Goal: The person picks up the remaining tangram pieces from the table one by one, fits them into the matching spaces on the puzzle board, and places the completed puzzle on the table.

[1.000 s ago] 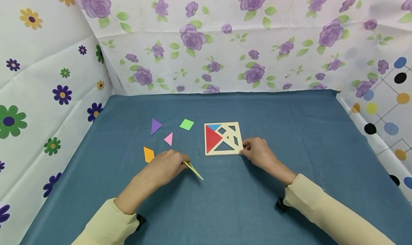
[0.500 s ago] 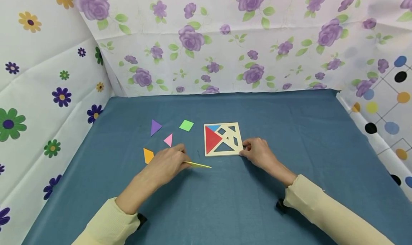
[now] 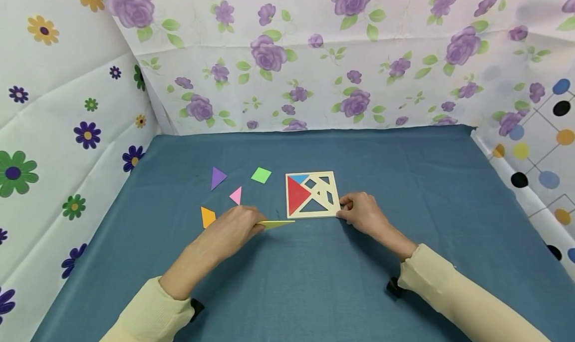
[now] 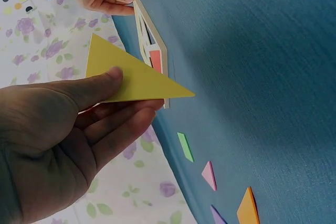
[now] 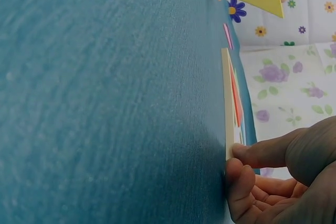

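My left hand [image 3: 233, 231] pinches a flat yellow triangle tangram piece [image 4: 137, 76] between thumb and fingers, held above the cloth just in front of the puzzle. In the head view the piece appears nearly edge-on, its tip pointing right. The square wooden tangram tray [image 3: 291, 214] lies flat, with a red triangle [image 3: 297, 194] and a blue triangle [image 3: 298, 178] set in it and several cut-outs bare. My right hand [image 3: 361, 213] grips the tray's near right corner, thumb on top and curled fingers at its side.
Left of the tray lie a purple triangle [image 3: 218, 178], a green square [image 3: 261, 175], a pink triangle [image 3: 236, 195] and an orange parallelogram [image 3: 207, 216], partly behind my left hand. Blue cloth [image 3: 341, 277] covers the table; a floral sheet [image 3: 314, 72] hangs behind it.
The yellow triangle has turned in my left hand, its tip swinging from pointing down-right to pointing right and showing more of its face. My right hand stays on the tray's corner.
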### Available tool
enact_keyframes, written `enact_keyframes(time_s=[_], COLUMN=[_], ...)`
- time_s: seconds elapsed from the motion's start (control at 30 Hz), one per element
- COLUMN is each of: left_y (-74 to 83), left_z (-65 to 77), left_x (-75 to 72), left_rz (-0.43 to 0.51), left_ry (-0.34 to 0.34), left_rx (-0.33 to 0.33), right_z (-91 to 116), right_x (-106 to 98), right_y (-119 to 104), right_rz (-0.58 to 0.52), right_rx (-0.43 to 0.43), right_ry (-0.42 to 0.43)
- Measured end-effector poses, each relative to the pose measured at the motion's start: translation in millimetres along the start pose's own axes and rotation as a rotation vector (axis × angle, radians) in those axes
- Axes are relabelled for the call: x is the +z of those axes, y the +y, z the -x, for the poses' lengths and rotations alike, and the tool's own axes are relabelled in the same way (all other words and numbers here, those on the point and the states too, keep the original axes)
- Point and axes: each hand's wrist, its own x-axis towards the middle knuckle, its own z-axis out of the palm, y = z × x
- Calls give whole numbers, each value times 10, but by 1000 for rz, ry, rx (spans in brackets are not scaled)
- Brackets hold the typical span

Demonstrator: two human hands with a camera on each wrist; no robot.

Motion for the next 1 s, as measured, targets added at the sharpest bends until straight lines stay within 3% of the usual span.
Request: enact_keyframes(time_s=[0.5,1.0], left_y=[-23,-33], left_z=[-17,-133], left_x=[37,-6], left_rz=[3,116], left_ry=[35,29], left_rx=[38,31], right_z=[50,50], right_x=[17,11], right_y=[38,39], right_rz=[-47,-50], right_rx=[-11,-51], right_ry=[61,49])
